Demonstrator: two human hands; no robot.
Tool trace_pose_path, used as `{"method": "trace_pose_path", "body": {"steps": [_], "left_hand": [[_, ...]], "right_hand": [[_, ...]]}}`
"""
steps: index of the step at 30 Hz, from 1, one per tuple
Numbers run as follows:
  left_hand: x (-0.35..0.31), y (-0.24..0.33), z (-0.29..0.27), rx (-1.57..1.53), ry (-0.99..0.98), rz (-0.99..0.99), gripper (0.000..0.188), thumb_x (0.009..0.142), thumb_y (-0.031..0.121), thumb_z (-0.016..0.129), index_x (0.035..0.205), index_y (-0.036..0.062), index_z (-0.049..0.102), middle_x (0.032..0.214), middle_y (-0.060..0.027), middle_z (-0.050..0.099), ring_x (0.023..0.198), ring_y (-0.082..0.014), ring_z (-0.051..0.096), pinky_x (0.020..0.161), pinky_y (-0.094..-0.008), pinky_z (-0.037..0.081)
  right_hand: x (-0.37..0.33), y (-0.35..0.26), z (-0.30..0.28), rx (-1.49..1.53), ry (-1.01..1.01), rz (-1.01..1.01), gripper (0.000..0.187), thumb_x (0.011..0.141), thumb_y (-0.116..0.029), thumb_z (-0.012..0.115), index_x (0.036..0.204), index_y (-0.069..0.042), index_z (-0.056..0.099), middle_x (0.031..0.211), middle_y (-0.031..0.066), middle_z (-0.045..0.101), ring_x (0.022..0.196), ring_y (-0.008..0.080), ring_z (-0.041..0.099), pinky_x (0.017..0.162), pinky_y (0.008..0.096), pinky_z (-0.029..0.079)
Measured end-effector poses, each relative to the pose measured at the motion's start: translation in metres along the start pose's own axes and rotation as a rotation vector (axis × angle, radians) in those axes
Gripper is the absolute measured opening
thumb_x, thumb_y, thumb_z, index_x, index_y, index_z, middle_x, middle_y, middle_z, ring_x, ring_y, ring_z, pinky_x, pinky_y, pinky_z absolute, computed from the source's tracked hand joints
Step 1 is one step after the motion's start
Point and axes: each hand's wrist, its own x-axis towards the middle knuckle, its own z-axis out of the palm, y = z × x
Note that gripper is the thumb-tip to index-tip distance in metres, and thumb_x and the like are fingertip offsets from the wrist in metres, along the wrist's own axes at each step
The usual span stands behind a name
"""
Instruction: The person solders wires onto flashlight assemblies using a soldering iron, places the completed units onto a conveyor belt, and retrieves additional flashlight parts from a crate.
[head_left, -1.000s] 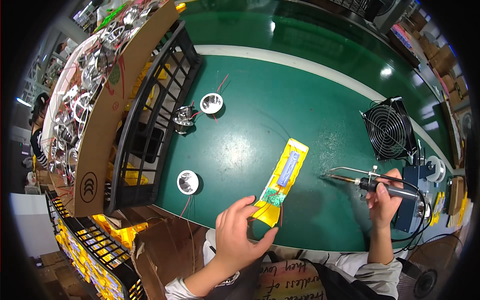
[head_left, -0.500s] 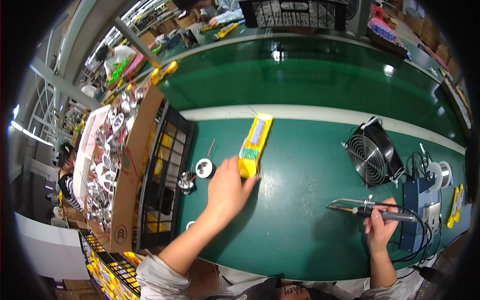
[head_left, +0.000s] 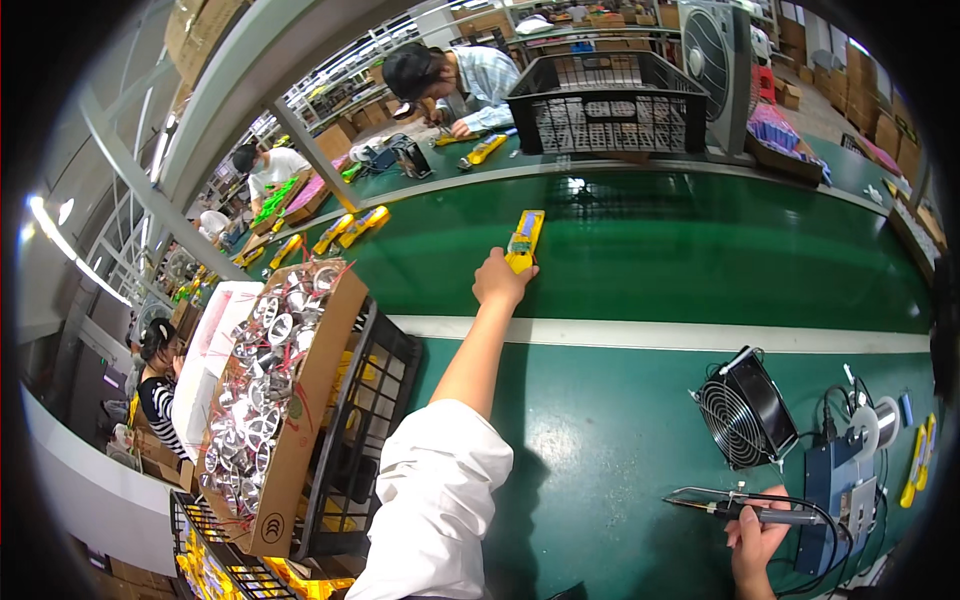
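My left arm reaches far forward over the glossy green strip beyond the bench. In my left hand [head_left: 500, 280] is the near end of a yellow plastic housing [head_left: 526, 235], gripped between thumb and fingers, with a green circuit board showing in it. Whether the housing touches the strip I cannot tell. At the lower right, my right hand [head_left: 757, 535] is closed round a soldering iron [head_left: 775, 516], its tip pointing left above the green bench [head_left: 600, 430]. A thin metal tube runs along the iron. My left sleeve hides part of the bench.
A cardboard box [head_left: 318, 410] of silvery reflector cups stands at left by a black crate [head_left: 395, 375]. On the right are a black fan [head_left: 745, 410], a blue soldering station [head_left: 820, 475] and a solder reel [head_left: 886, 422]. Yellow housings [head_left: 350, 228] lie beyond; a co-worker [head_left: 470, 85] sits opposite.
My left hand has carried the yellow housing forward from the bench to the green strip. The view has tilted up. My right hand still holds the soldering iron near the station.
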Motion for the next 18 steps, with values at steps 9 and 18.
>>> {"method": "trace_pose_path", "body": {"steps": [9, 18], "left_hand": [[-0.071, -0.005, -0.192, -0.535, -0.218, 0.201, 0.040, 0.074, 0.027, 0.058, 0.102, -0.0007, 0.051, 0.093, -0.0085, 0.056, 0.083, -0.0133, 0.052, 0.072, -0.0250, 0.041], [-0.340, -0.084, -0.323, -0.606, 0.459, 0.513, 0.019, 0.076, 0.010, 0.049, 0.087, -0.0049, 0.052, 0.076, -0.0117, 0.055, 0.068, -0.0185, 0.052, 0.067, -0.0263, 0.041]], "right_hand": [[-0.008, 0.019, -0.002, 0.024, 0.058, -0.031, 0.016, 0.077, -0.012, 0.049, 0.082, -0.001, 0.038, 0.063, 0.0030, 0.040, 0.038, 0.0046, 0.037, 0.032, 0.0136, 0.029], [-0.008, 0.032, -0.026, -0.056, -0.062, 0.053, 0.016, 0.078, -0.014, 0.054, 0.081, 0.001, 0.049, 0.062, 0.0081, 0.051, 0.049, 0.0142, 0.048, 0.046, 0.0250, 0.038]]}}
